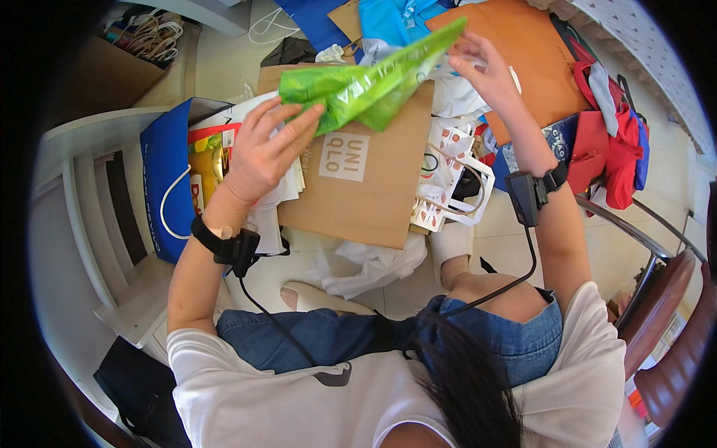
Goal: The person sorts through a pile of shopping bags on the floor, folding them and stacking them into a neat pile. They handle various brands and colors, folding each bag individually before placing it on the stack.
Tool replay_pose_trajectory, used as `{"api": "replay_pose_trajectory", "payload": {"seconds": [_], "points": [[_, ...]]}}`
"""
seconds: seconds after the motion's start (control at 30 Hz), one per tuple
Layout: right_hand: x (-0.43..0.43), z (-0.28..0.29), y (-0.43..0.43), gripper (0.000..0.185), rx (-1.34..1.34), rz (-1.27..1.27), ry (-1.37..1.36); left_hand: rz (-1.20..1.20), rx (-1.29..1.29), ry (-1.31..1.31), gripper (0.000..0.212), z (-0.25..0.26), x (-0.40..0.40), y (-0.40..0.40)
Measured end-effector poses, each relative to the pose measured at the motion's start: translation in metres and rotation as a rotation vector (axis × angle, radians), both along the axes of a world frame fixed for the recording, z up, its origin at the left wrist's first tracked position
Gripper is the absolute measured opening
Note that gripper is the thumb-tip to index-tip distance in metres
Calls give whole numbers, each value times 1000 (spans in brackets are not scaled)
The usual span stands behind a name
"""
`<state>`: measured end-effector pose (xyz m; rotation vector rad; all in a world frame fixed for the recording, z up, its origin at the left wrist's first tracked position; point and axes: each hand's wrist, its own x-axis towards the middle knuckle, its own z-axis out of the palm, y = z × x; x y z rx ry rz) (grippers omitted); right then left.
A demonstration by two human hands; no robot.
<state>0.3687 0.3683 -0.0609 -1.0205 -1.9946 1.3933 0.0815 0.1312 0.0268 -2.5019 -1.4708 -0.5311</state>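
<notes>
A bright green plastic bag [367, 89] with white lettering is stretched at a slant above a brown paper UNIQLO bag [369, 207]. My left hand [274, 145] has its fingers over the green bag's left end, the thumb hidden beneath. At the upper right corner of that bag, my right hand [484, 67] holds the edge between thumb and fingers. The paper bag lies flat before my knees, its print facing up. A blue paper bag [162, 179] with a white cord handle stands left of my left hand, packed with other bags.
An orange bag [518, 61] and red bags [605, 140] lie to the right. White patterned paper bags [448, 190] sit beside the brown one. Crumpled white plastic [375, 266] lies near my feet. A cardboard box [106, 73] of cords is far left; a brown chair [661, 308] stands right.
</notes>
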Motion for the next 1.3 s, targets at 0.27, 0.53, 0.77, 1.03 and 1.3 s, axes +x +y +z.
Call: {"api": "replay_pose_trajectory", "payload": {"seconds": [0.27, 0.53, 0.77, 1.03, 1.3], "points": [[15, 7, -15, 30, 375, 102, 25, 90, -192, -259, 34, -8, 24, -16], [7, 19, -38, 16, 499, 76, 99, 317, -209, -150, 19, -2, 24, 35], [7, 18, -42, 13, 485, -79, 90, 272, -301, -76, 12, -12, 36, 15], [23, 9, -50, 15, 293, 30, -102, 525, -217, -127, 14, -9, 9, 15], [19, 26, -37, 22, 166, 262, -170, 445, -191, -90, 13, -11, 10, 10]]}}
